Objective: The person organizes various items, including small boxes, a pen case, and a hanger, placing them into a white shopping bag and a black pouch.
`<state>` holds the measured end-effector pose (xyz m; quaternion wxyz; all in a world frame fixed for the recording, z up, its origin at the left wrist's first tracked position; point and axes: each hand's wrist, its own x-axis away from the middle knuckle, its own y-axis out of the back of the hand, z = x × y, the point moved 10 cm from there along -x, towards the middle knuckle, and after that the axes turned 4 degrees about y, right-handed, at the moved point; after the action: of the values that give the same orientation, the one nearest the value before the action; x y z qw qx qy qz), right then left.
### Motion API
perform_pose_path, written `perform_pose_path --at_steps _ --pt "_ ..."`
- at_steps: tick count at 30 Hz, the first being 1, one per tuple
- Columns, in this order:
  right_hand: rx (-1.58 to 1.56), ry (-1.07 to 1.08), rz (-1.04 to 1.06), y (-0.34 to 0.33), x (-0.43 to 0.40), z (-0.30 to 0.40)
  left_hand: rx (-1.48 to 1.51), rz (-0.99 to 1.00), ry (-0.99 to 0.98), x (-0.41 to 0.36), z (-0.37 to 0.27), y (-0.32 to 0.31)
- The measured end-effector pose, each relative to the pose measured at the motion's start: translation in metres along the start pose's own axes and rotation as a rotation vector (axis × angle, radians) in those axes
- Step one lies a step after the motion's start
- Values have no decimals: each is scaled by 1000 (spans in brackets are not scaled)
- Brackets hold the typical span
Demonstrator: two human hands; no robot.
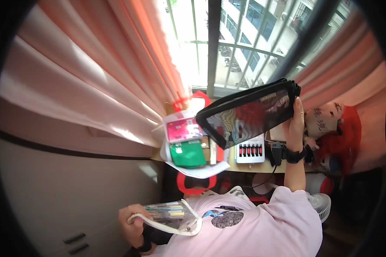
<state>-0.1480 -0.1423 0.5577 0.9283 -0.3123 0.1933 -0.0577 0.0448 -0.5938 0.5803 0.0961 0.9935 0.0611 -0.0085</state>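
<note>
My right hand (295, 123) holds a black zip pouch with mesh sides (251, 112) up over the back of the narrow table, tilted, its left end lower. Down at the left, near my torso, my left hand (133, 221) grips a clear pouch with white trim (167, 210); several pens or markers with pastel bands show through it. Beneath the mesh pouch's left end, a white bag with red handles (196, 172) stands open on the table, with a pink packet (183, 129), a green packet (188, 154) and other items inside.
A white tray of red and black batteries (250, 151) lies right of the bag. A barred window is behind, with pink curtains (115, 80) on both sides. Further right are a beige bag bearing writing (321, 120) and a red bag (350, 141). A white fan (320, 205) stands below.
</note>
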Motion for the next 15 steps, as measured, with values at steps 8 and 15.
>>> perform_pose_path --at_steps 8,15 --pt "-155 -217 68 37 109 54 -48 135 47 34 6 -139" --pt "-260 -235 7 79 156 95 -131 87 -238 57 -26 -194"
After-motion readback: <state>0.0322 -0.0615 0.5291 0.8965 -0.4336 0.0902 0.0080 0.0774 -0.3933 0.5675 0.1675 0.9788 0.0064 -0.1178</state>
